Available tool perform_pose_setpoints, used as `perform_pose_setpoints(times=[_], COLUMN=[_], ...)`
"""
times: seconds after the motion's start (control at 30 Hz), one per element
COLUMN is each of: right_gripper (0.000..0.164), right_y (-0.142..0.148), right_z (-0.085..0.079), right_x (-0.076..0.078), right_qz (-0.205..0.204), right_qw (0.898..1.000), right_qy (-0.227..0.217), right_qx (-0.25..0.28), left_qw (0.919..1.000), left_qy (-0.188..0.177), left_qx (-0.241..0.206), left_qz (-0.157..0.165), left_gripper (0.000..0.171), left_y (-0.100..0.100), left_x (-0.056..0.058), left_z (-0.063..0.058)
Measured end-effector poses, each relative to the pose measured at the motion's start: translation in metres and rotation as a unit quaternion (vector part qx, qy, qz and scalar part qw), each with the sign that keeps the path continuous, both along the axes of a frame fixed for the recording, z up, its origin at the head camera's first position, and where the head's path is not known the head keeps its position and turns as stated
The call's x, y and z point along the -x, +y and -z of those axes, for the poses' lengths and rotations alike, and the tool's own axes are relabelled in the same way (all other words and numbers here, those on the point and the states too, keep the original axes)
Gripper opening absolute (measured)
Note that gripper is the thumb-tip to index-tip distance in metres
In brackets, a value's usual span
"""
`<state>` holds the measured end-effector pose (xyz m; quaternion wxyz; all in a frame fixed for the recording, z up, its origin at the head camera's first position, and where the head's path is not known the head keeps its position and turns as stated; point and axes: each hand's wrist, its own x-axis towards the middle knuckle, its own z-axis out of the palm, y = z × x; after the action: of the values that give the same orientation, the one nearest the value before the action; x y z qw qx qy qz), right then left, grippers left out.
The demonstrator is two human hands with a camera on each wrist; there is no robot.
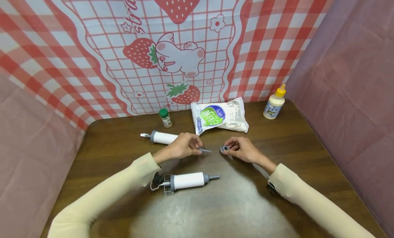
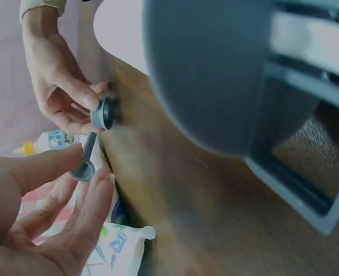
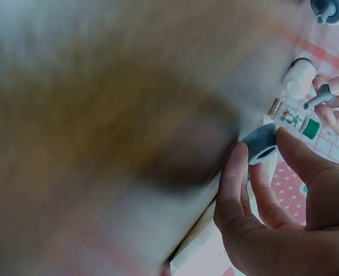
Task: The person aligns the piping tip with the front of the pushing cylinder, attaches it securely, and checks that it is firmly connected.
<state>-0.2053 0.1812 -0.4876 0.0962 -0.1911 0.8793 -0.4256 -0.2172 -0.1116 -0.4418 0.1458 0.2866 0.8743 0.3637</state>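
My left hand (image 1: 184, 146) pinches a small grey nozzle (image 1: 206, 150), whose thin tip points right toward the other hand. In the left wrist view the wide hollow end of the nozzle (image 2: 83, 171) sits between thumb and fingers. A short gap away, my right hand (image 1: 244, 150) holds a grey ring-shaped cap (image 1: 222, 150) by its rim, its round hole visible. Behind the left forearm lies a white tube with a grey collar (image 1: 164, 138), partly covered by that hand. Nearer lies a second white tube (image 1: 188, 180), with a grey nozzle on its right end and a handle on its left.
At the back of the brown table (image 1: 307, 156) stand a green-capped jar (image 1: 166, 119) and, far right, a yellow-tipped glue bottle (image 1: 274, 106). A white plastic packet (image 1: 229, 120) lies between them, against a red-checked cloth (image 1: 261, 53).
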Motion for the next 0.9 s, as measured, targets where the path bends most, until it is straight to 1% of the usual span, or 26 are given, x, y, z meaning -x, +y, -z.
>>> perform_pose_setpoints(times=[0.2, 0.3, 0.4, 0.6, 0.8, 0.9], right_gripper=[0.026, 0.027, 0.029, 0.032, 0.032, 0.032], right_y=[-0.001, -0.002, -0.002, -0.001, 0.0, 0.0], right_z=[-0.001, -0.003, -0.008, -0.014, -0.019, -0.022], right_x=[-0.01, -0.014, -0.019, -0.029, -0.038, -0.044], right_qz=[0.006, 0.008, 0.017, 0.03, 0.019, 0.012], right_qw=[0.999, 0.999, 0.997, 0.991, 0.984, 0.982], right_qy=[-0.009, -0.012, -0.024, -0.047, -0.059, -0.063], right_qx=[0.03, 0.049, 0.074, 0.122, 0.166, 0.178], left_qw=[0.9989, 0.9977, 0.9961, 0.9938, 0.9916, 0.9903], left_qy=[-0.029, -0.044, -0.057, -0.068, -0.077, -0.081], left_qx=[-0.035, -0.051, -0.066, -0.084, -0.101, -0.11], left_qz=[-0.007, -0.011, -0.014, -0.025, -0.026, -0.025], left_gripper=[0.021, 0.022, 0.022, 0.022, 0.026, 0.025], left_y=[0.0, 0.0, 0.0, 0.002, 0.006, 0.009], left_x=[-0.004, -0.007, -0.01, -0.016, -0.023, -0.026], left_z=[-0.003, -0.006, -0.009, -0.011, -0.012, -0.014])
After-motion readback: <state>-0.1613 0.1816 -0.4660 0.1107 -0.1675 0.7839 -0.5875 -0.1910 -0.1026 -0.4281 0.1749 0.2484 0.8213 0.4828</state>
